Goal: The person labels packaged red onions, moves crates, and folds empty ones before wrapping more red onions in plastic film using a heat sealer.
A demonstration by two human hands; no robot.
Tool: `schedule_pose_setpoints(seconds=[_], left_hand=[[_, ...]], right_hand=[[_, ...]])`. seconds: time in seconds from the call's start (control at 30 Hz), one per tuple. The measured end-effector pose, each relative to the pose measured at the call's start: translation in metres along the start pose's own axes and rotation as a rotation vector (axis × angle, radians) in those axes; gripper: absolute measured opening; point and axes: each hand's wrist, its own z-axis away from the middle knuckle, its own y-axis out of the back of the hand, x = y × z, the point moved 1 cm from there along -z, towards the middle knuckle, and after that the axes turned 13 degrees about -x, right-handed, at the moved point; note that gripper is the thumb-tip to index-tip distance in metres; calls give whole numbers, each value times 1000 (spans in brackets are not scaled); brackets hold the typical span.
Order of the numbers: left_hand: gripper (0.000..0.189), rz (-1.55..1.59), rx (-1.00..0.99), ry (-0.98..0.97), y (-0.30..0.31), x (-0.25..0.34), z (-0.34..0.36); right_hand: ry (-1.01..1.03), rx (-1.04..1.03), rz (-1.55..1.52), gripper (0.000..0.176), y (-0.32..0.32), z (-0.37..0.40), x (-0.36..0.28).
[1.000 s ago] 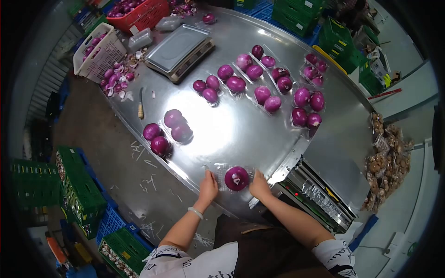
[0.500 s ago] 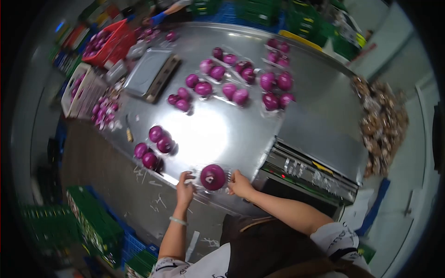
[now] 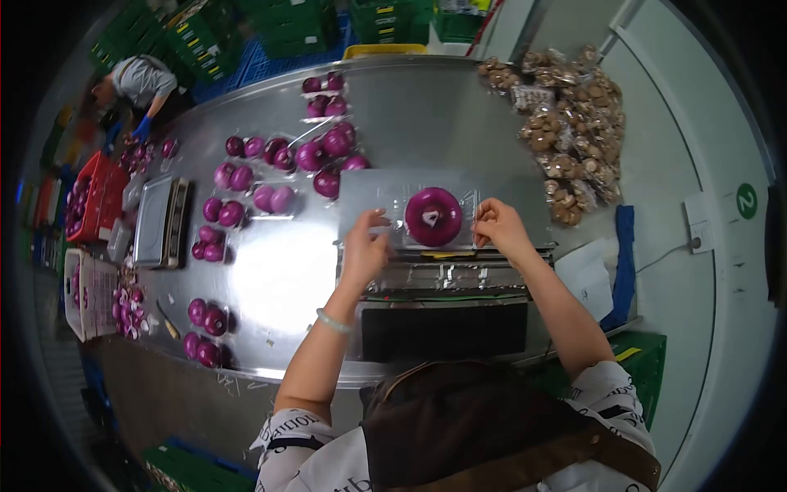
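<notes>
A large red onion [image 3: 433,216] sits in a clear plastic tray [image 3: 474,215] above the wrapping machine [image 3: 447,279]. My right hand [image 3: 500,232] pinches the tray's right edge. At the opposite side, my left hand [image 3: 365,250] grips the left edge with thumb and fingers curled; the exact contact is hard to see through the clear plastic. Left of the machine, several trays of red onions [image 3: 232,215] stand on the steel table [image 3: 275,307]. Closer to the table's front edge lies another group of red onions [image 3: 205,332].
Bagged mushrooms [image 3: 566,131] are heaped at the right. A scale [image 3: 156,221], a red crate [image 3: 98,197], a white crate [image 3: 94,299] and a knife [image 3: 170,326] are at the left. A co-worker [image 3: 147,86] with blue gloves bends over the far left end.
Both hands have carried the tray with the onion from the table's front edge to above the wrapping machine. My view has turned right, bringing the mushroom bags closer to the middle.
</notes>
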Motion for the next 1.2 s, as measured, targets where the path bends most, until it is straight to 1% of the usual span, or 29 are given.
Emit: schedule_pose_setpoints(seconds=[0.03, 0.07, 0.13, 0.17, 0.2, 0.23, 0.27, 0.3, 0.33, 0.37, 0.4, 0.43, 0.5, 0.53, 0.57, 0.6, 0.63, 0.67, 0.7, 0.73, 0.77, 0.83, 0.87, 0.9, 0.97, 1.03, 1.1, 1.17, 1.2], left_hand=[[43, 12, -34, 13, -15, -4, -17], [42, -78, -45, 35, -25, -15, -31], [41, -260, -59, 83, -42, -36, -50], [41, -234, -72, 108, -45, -35, -50], [41, -212, -84, 136, -43, -33, -48], [41, -190, -97, 167, -42, -32, -45], [43, -155, -111, 235, -41, -15, -32], [46, -159, -93, 209, -36, -13, -21], [44, -221, -32, 192, -30, -7, -8], [42, -283, 29, 169, -21, -3, 5], [35, -445, 143, 66, -3, -20, 17], [28, -604, 256, -40, 11, -37, 29], [19, -828, 359, 113, 13, -9, 57], [17, -975, 413, 54, 10, -18, 63], [18, -992, 328, 93, 8, -29, 64], [20, -974, 333, 21, -2, -38, 63], [21, -955, 340, -53, -14, -46, 60], [20, -1039, 353, -45, -25, -43, 55], [18, -984, 286, 64, -26, -42, 52], [19, -801, 190, 144, -18, -50, 47], [22, -615, 95, 221, -6, -58, 42], [25, -63, -281, 384, 22, -30, 46], [25, 223, -363, 439, 22, 13, 49], [23, 279, -444, 423, 36, 27, 47], [21, 514, -616, 238, 40, 63, 38], [19, 722, -650, -46, 46, 78, 12], [18, 992, -334, -245, 25, 92, -21], [16, 710, -191, -336, -1, 87, -68], [17, 478, -102, -288, -8, 65, -90]], right_hand=[[-2, 49, 3, 14, 20, -3, 8], [-5, 96, 6, 13, 36, -5, 16], [-55, 100, 45, 12, 51, -4, 35], [-86, 94, 61, 11, 54, -1, 43], [-96, 51, 27, 16, 57, 2, 51], [-50, 87, 98, 18, 62, 8, 58], [-11, 117, 168, 20, 63, 19, 58], [29, 144, 240, 23, 63, 31, 57], [27, 197, 330, 28, 67, 47, 55], [37, 252, 363, 26, 72, 63, 55], [46, 308, 396, 24, 77, 79, 56], [19, 353, 547, 23, 82, 93, 57], [-41, 444, 851, 24, 88, 116, 59], [-43, 460, 922, 25, 85, 118, 65], [-46, 473, 994, 26, 77, 117, 75], [-47, 486, 1066, 27, 69, 113, 85], [-55, 442, 1060, 27, 60, 106, 94], [-19, 415, 1048, 26, 51, 96, 103], [17, 392, 1034, 24, 46, 89, 108], [68, 383, 1076, 23, 46, 89, 109], [20, 270, 780, 24, 52, 92, 107], [-70, 36, 192, 24, 72, 108, 89], [-31, -69, -95, 20, 78, 119, 70], [39, -135, -283, 19, 82, 124, 51], [168, -260, -666, 16, 87, 130, 21], [540, -387, -739, 13, 88, 107, -13], [656, 26, -822, 12, 77, 75, -42], [716, 88, -575, 10, 78, 18, -38], [618, 189, -328, 12, 77, -9, -26]])
